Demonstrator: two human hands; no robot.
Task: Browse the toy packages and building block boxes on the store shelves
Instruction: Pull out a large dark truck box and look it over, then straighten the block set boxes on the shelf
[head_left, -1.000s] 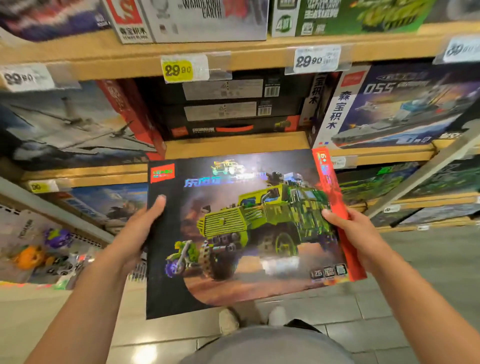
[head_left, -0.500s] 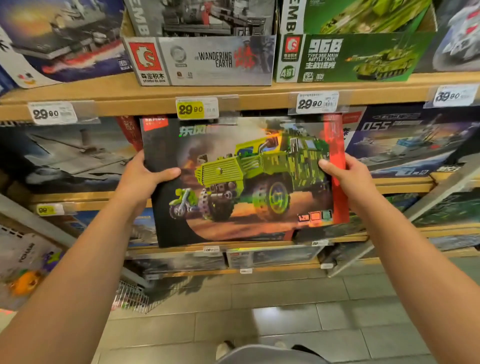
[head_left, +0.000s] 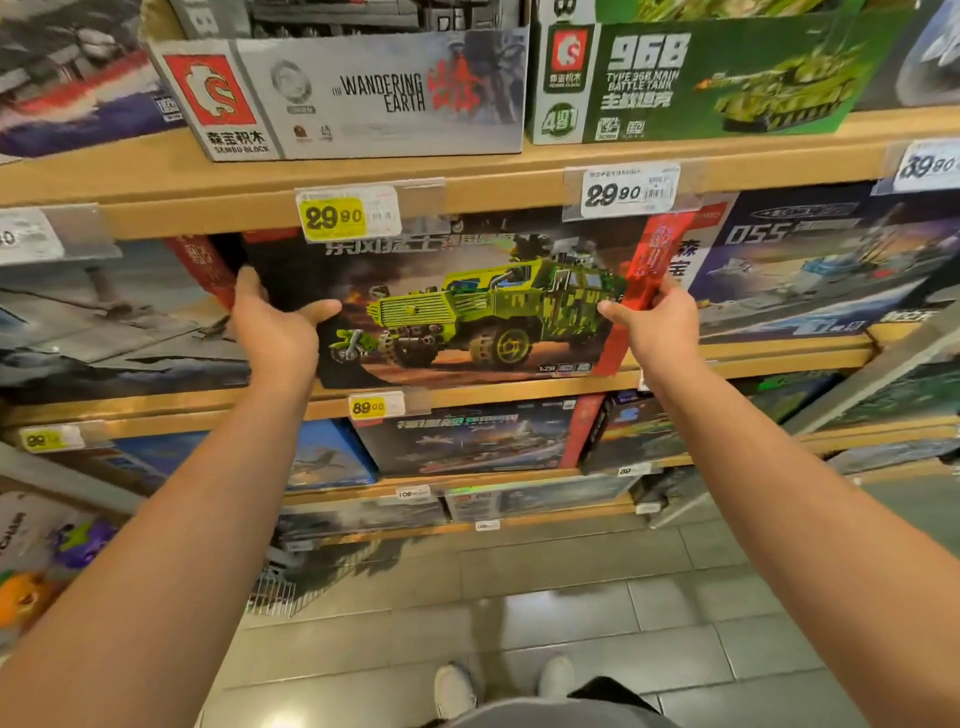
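A flat building block box (head_left: 467, 312) with a green armoured truck on a dark front and a red right edge stands upright in the middle shelf bay, its bottom on the wooden shelf (head_left: 519, 392). My left hand (head_left: 275, 327) grips its left edge, thumb across the front. Its red right edge is gripped by my right hand (head_left: 657, 325), thumb on the front. The box's top sits behind the yellow 29.90 price tag (head_left: 337, 218).
On the shelf above stand a grey Wandering Earth box (head_left: 363, 98) and a green 968 tank box (head_left: 691, 83). A blue 055 warship box (head_left: 821, 270) stands to the right, an aircraft box (head_left: 104, 322) to the left. Lower shelves hold more boxes. Below is tiled floor (head_left: 571, 623).
Both hands have lifted the truck box from waist height and pushed it forward into the middle shelf bay. The view has tilted up toward the shelves.
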